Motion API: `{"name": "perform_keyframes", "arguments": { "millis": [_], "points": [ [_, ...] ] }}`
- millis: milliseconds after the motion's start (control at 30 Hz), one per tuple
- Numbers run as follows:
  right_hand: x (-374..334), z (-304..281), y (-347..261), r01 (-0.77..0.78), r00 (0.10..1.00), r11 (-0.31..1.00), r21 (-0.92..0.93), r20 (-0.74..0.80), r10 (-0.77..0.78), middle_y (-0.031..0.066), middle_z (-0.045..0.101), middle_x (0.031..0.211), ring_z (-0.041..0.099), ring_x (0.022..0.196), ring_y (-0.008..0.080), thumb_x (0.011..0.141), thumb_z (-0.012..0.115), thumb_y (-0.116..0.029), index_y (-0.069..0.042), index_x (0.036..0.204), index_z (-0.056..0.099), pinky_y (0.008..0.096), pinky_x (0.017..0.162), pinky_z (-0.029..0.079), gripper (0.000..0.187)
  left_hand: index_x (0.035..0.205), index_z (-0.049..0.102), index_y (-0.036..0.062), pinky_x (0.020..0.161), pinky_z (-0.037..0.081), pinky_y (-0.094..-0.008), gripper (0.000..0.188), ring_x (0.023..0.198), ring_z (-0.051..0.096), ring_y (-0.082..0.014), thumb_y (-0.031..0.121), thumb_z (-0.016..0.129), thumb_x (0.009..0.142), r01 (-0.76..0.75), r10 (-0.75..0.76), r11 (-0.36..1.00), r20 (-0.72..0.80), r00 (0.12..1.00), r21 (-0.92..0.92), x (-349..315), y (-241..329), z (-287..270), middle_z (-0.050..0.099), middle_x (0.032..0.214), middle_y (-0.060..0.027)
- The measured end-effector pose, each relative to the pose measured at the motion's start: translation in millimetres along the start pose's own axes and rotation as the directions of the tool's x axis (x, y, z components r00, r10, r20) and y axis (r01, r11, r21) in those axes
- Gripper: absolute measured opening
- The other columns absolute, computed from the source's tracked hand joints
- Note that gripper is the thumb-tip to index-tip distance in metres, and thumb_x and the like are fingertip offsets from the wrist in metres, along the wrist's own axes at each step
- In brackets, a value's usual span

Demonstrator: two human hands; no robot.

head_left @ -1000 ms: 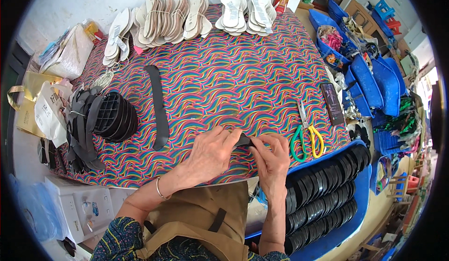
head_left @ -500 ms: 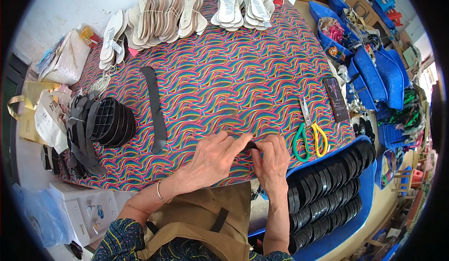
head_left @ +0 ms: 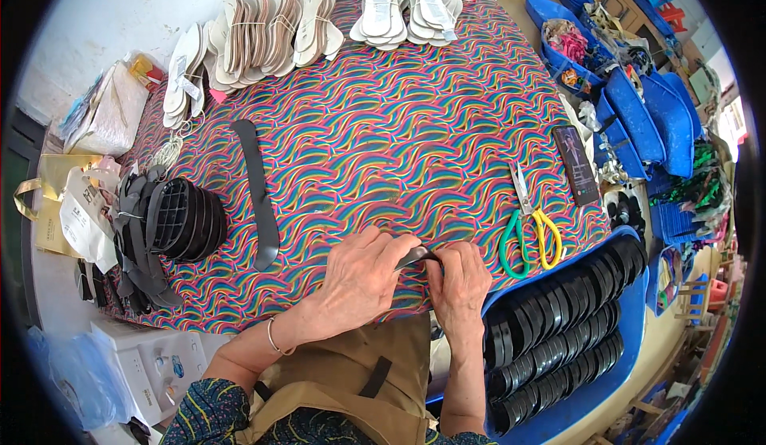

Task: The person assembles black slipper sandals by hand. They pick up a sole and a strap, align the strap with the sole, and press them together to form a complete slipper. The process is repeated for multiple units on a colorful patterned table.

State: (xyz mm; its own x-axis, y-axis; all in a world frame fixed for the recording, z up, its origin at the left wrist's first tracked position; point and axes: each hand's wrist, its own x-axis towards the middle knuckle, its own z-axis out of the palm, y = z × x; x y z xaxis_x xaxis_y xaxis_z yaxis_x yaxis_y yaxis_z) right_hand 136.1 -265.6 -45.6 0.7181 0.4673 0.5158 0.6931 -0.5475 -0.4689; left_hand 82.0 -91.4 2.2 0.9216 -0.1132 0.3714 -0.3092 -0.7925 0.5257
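Near the table's front edge, my left hand (head_left: 359,273) and my right hand (head_left: 460,285) are both closed on one black curved piece (head_left: 416,256). Its glossy edge shows between the fingers; the rest is hidden, so I cannot tell its full shape. Left of my hands, a long black strip (head_left: 257,190) with widened ends lies by itself on the patterned cloth (head_left: 375,142). Farther left is a stack of black shoe-heel-like pieces (head_left: 191,220) beside a bundle of black strips (head_left: 137,242). Scissors (head_left: 525,220) with green and yellow handles lie to the right, blades apart.
A phone (head_left: 576,166) lies by the right edge. Tied stacks of pale insoles (head_left: 255,34) line the wall. At lower right, a blue tub (head_left: 634,341) holds rows of black pieces (head_left: 550,309). Bags (head_left: 84,210) stand at left; blue bins (head_left: 634,122) fill the right side.
The left fingers have shifted back from the held piece, and more of its shiny curved edge shows. Both hands still grip it. The view has shifted slightly.
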Motion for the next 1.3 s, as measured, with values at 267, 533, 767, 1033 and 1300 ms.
{"name": "perform_keyframes", "arguments": {
  "millis": [267, 533, 767, 1033, 1300],
  "points": [
    [-4.2, 4.1, 0.6, -0.005, 1.000, 1.000, 0.003, -0.015, 0.005, 0.0117, 0.054, 0.081, 0.058, 0.072, 0.0294, 0.070, 0.079, -0.004, -0.004, 0.085, 0.055, 0.0400, 0.060, 0.048, 0.028, 0.108, 0.064, 0.0028, 0.061, 0.048, -0.0408, 0.039, 0.071, 0.060, -0.0307, -0.004, 0.069, 0.070, 0.023, -0.023, 1.000, -0.025, 0.999, -0.019, -0.8, -2.7, -1.1, 0.066, 0.089, -0.0121],
    [-4.3, 7.4, -0.9, -0.024, 0.996, 0.995, 0.095, -0.082, 0.032, 0.0115, 0.053, 0.072, 0.056, 0.064, 0.0295, 0.072, 0.078, -0.004, -0.005, 0.077, 0.055, 0.0399, 0.055, 0.046, 0.023, 0.122, 0.061, 0.0096, 0.063, 0.046, -0.0396, 0.054, 0.075, 0.059, -0.0271, -0.006, 0.068, 0.071, 0.163, -0.162, 0.981, 0.013, 0.987, -0.105, 14.5, 12.6, -9.9, 0.058, 0.086, -0.0097],
    [-9.2, 10.8, 3.9, -0.021, 0.993, 0.992, 0.122, -0.109, 0.034, 0.0117, 0.053, 0.071, 0.055, 0.062, 0.0297, 0.075, 0.078, -0.006, -0.004, 0.076, 0.054, 0.0393, 0.054, 0.045, 0.024, 0.115, 0.064, 0.0114, 0.059, 0.041, -0.0405, 0.045, 0.076, 0.055, -0.0259, -0.003, 0.065, 0.072, 0.023, -0.028, 0.999, 0.214, 0.976, 0.027, 20.4, 6.3, -15.0, 0.059, 0.086, -0.0074],
    [-10.6, 13.8, 5.7, -0.014, 0.991, 0.986, 0.168, -0.130, 0.036, 0.0102, 0.048, 0.069, 0.053, 0.061, 0.0285, 0.074, 0.077, -0.004, -0.004, 0.078, 0.055, 0.0394, 0.053, 0.042, 0.023, 0.113, 0.064, 0.0073, 0.063, 0.044, -0.0411, 0.039, 0.077, 0.058, -0.0290, -0.001, 0.068, 0.074, 0.064, -0.050, 0.996, 0.200, 0.978, -0.061, 23.0, 5.4, -13.6, 0.063, 0.090, -0.0096],
    [-12.9, 13.5, 4.4, -0.005, 0.991, 0.986, 0.164, -0.133, 0.027, 0.0096, 0.052, 0.068, 0.054, 0.060, 0.0271, 0.072, 0.081, -0.008, -0.005, 0.073, 0.054, 0.0387, 0.052, 0.043, 0.027, 0.110, 0.065, 0.0035, 0.064, 0.043, -0.0418, 0.033, 0.077, 0.057, -0.0303, 0.000, 0.068, 0.078, 0.072, -0.058, 0.995, 0.201, 0.978, -0.064, 17.4, 0.4, -16.7, 0.058, 0.084, -0.0114]
  ]
}}
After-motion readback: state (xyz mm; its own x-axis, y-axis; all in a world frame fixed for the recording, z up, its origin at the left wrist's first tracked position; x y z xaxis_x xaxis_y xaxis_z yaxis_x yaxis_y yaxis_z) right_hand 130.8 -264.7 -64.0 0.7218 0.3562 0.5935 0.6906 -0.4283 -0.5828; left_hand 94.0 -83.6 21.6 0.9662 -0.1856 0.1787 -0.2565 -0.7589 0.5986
